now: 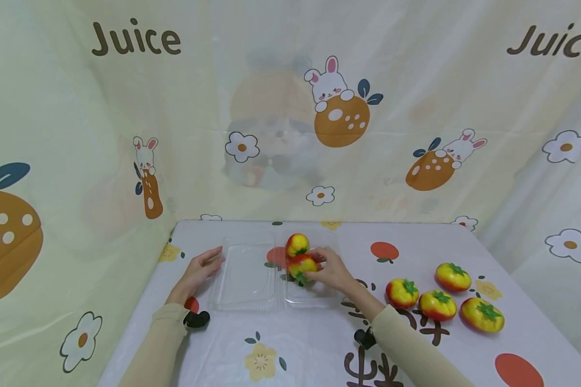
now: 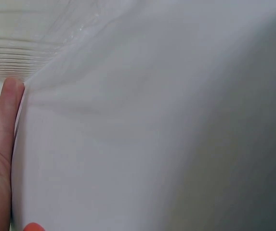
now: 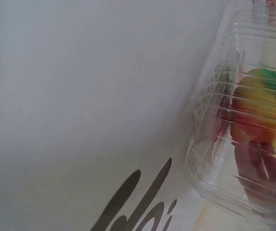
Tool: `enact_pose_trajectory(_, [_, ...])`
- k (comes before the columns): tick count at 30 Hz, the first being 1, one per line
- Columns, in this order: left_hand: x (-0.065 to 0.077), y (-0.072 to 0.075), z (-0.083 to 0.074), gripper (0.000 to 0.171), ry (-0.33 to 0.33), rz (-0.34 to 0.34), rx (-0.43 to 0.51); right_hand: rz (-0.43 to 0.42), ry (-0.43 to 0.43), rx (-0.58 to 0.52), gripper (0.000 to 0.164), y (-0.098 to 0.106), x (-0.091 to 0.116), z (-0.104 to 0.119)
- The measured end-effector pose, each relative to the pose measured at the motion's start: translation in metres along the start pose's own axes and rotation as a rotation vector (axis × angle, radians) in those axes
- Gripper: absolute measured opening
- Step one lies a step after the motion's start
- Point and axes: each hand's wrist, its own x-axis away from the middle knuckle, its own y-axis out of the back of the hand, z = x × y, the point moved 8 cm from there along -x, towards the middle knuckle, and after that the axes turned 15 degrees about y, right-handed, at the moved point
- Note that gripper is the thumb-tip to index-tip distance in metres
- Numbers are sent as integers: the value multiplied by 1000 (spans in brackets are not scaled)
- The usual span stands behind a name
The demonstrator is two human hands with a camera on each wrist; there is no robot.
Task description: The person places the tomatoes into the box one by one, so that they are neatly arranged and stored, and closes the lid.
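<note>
A clear plastic clamshell box (image 1: pixel 247 277) lies spread on the table, its two halves side by side. My left hand (image 1: pixel 198 273) is at its left edge; in the left wrist view, straight fingers (image 2: pixel 8 108) meet the ribbed plastic rim. Over the right half, my right hand (image 1: pixel 335 273) grips a red-and-yellow persimmon (image 1: pixel 301 264) between thumb and fingers, its green leafy top toward me. Just behind that one sits another persimmon (image 1: pixel 297 243), in the same half. Through the box's ribbed wall, the right wrist view shows the gripped fruit (image 3: pixel 256 108) and part of the hand.
Several more persimmons (image 1: pixel 438 305) rest on the right side of the table, beyond my right forearm. A printed white cloth (image 1: pixel 271 344) covers the table. Printed curtains (image 1: pixel 281 161) hang behind it and along both sides.
</note>
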Motion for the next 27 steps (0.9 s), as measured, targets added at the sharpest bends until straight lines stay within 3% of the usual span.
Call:
enact_pose_trajectory(10, [-2,1,2,57,0,0,3,18,1,-31,38,-2,0,-1])
enact_pose_trajectory(18, [-2,1,1,56,-8,4,6,-29,-109,-122,39,-1,1,-11])
enact_pose_trajectory(27, [-1,1,1,58,-3,6,2,-11,-188,-128,39,-6,4,-12])
